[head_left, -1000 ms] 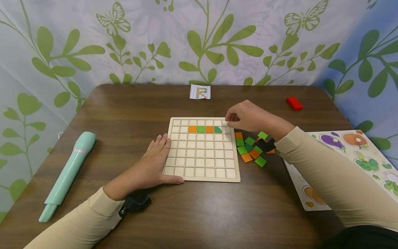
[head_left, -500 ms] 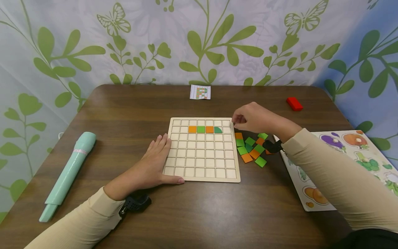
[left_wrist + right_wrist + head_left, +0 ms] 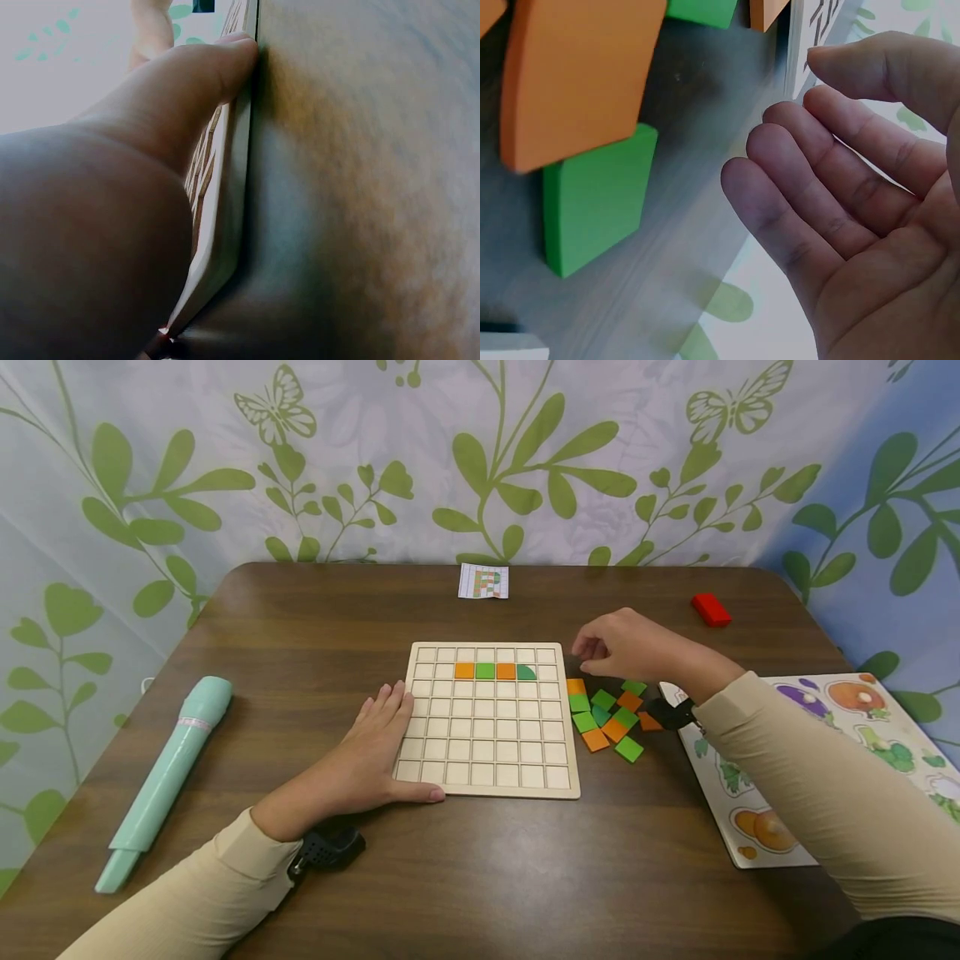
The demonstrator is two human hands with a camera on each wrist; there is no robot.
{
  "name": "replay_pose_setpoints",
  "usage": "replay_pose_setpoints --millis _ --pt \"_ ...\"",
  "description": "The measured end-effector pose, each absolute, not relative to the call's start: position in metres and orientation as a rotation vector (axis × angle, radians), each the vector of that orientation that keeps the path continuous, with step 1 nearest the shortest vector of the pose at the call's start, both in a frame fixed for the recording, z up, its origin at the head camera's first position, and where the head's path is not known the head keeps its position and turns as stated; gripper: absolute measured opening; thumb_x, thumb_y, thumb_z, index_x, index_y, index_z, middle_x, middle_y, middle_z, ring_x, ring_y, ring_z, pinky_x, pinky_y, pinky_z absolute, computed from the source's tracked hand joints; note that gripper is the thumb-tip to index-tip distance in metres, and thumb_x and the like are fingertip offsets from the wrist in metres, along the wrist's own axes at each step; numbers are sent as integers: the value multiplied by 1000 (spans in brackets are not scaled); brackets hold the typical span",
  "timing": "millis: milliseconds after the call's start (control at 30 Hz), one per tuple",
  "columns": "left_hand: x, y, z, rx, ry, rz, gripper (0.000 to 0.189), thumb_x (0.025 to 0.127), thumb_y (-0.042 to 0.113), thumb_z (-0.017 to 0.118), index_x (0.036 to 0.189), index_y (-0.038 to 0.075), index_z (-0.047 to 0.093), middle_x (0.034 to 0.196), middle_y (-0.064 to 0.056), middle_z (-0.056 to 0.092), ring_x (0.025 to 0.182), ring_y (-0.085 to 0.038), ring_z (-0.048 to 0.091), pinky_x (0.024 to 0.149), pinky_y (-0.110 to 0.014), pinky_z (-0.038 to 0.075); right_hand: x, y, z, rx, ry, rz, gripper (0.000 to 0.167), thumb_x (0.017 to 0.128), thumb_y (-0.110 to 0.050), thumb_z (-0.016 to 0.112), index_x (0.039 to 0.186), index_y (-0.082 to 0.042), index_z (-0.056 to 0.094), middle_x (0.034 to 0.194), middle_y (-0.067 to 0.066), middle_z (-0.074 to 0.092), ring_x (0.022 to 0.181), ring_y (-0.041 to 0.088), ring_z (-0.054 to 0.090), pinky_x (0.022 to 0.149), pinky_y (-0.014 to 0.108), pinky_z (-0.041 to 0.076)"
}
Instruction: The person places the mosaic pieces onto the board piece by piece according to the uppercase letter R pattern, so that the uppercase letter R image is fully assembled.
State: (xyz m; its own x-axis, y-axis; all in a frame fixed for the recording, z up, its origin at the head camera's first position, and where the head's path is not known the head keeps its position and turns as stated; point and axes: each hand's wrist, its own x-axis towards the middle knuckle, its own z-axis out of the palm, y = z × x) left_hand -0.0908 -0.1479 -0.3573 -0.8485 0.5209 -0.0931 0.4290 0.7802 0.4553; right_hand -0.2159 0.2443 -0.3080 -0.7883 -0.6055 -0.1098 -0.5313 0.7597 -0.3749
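Your left grip (image 3: 363, 756), fingers straight, grasping nothing, rests along the left edge of the wooden board (image 3: 483, 728), which is likely stiff and light enough to slide. Your right grip (image 3: 624, 645), loosely bent and without a tile, hovers just beyond the loose tiles (image 3: 612, 731); these look rigid and smooth, so pinch them by opposite edges.

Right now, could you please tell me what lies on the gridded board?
Four tiles in one row: orange, green, orange, dark-green quarter-round. What the left hand covers on the board cannot be seen.
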Motion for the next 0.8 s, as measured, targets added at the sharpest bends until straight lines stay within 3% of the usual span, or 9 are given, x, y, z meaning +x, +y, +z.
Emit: replay_pose_setpoints --millis 800 --pt "-92 -148 -356 746 2758 621 137 80 74 79 162 -13 12 170 -31 3 157 -45 0 124 -56 3 -212 264 -305 -840 2679 -442 20 90 -3 81 110 -4 76 97 3 71 89 20 66 85 43 58"
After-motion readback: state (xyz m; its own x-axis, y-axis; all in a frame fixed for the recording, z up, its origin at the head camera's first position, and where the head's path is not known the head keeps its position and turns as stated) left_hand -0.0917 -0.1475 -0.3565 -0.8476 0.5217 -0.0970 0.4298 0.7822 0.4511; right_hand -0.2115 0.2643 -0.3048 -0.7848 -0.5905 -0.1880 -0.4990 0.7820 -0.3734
